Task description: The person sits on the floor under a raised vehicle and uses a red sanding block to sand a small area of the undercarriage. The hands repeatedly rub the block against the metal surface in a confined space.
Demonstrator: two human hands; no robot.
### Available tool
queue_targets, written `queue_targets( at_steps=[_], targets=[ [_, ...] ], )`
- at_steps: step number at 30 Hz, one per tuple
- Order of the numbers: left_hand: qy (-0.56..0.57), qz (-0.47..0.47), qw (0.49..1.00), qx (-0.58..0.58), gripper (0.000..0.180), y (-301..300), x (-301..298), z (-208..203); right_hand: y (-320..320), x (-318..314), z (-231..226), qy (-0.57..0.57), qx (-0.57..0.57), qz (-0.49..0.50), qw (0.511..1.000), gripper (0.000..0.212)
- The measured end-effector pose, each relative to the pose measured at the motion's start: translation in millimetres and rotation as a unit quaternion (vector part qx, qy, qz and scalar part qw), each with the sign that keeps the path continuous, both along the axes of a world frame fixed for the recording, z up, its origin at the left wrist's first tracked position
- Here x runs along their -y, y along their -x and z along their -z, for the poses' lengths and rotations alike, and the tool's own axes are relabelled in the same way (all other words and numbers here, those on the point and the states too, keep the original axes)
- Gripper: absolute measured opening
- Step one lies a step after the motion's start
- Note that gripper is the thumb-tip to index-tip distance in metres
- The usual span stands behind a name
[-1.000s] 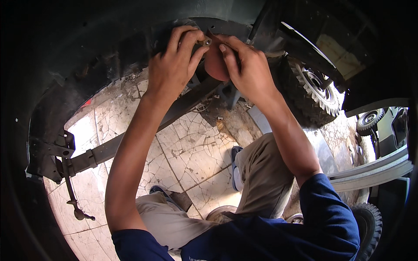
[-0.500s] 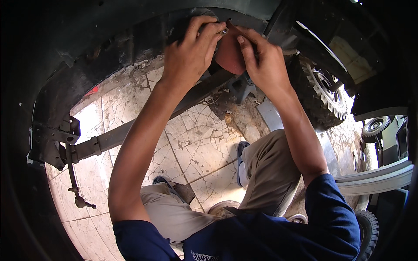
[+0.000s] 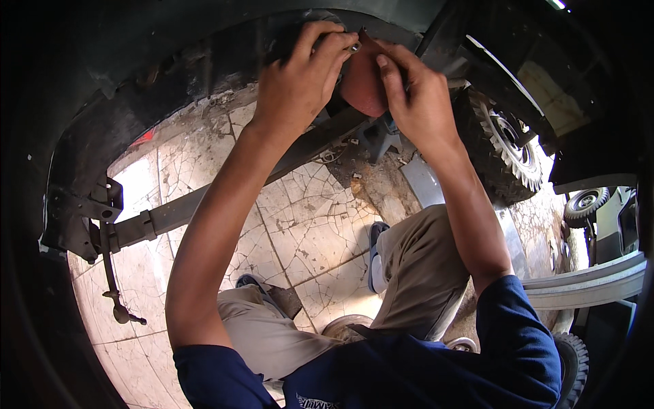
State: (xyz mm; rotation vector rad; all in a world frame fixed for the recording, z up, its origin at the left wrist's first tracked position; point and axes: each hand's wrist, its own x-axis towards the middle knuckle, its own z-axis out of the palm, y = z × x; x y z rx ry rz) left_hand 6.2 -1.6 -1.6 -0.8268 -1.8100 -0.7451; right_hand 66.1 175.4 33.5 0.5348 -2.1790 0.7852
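Observation:
High at the top middle, both hands are raised close together under dark vehicle bodywork. My left hand (image 3: 300, 78) is closed, its fingers pinching a small metal cylinder (image 3: 355, 48) whose round end shows at the fingertips. Pinched between thumb and fingers of my right hand (image 3: 419, 88) is a reddish-brown piece of sandpaper (image 3: 364, 85), which hangs down in a curve. Its upper edge lies close to the metal cylinder; whether the two touch I cannot tell. My left fingers hide most of the cylinder.
A dark leaf spring (image 3: 180, 211) runs slantwise below my hands. At left hangs a metal rod (image 3: 111, 276) with a knobbed end. A knobbly tyre (image 3: 487, 153) stands at right, beside a curved pale metal strip (image 3: 586, 283). Cracked tiles (image 3: 300, 235) cover the floor.
The view has shifted very slightly. Both hands keep almost the same place and the same grips, with the sandpaper a touch further right in the picture.

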Motion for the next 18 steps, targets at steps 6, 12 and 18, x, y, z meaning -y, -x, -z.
queue_targets(
  at_steps=[6, 12, 18],
  targets=[
    [0.003, 0.002, 1.000, -0.006, 0.019, 0.1, 0.3, -1.0, 5.9, -0.4, 6.3, 0.017, 0.018, -0.003, 1.000, 0.028],
    [-0.004, 0.006, 1.000, -0.001, 0.020, 0.8, -0.7, -0.5, 3.2, -1.7, 3.5, 0.018, 0.012, -0.005, 1.000, 0.028],
    [-0.003, 0.003, 1.000, 0.000, 0.021, 3.5, 0.0, -1.3, 6.9, -1.4, 4.3, 0.023, 0.008, -0.019, 1.000, 0.028]
  ],
)
